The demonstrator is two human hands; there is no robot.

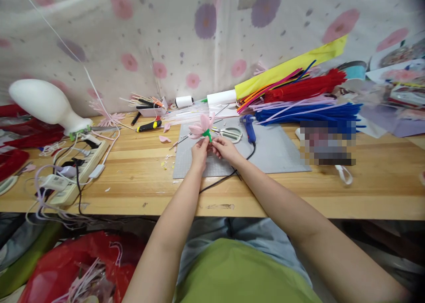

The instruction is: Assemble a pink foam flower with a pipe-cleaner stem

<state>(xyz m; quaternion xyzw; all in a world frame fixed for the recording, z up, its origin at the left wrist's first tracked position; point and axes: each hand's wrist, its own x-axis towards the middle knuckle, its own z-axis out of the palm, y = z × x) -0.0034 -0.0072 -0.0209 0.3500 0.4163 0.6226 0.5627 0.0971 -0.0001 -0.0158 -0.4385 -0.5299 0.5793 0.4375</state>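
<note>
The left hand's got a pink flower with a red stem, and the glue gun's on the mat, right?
Not quite: the head view shows a green stem, not red. The left hand does hold the pink flower, and the glue gun is on the mat.

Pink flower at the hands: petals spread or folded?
Spread. The pink flower has its petals fanned outward from the green base, above the left hand.

Craft workshop: glue gun (247, 127), cutting mat (282, 150), scissors (239, 134), pipe cleaners (308, 115).
</note>
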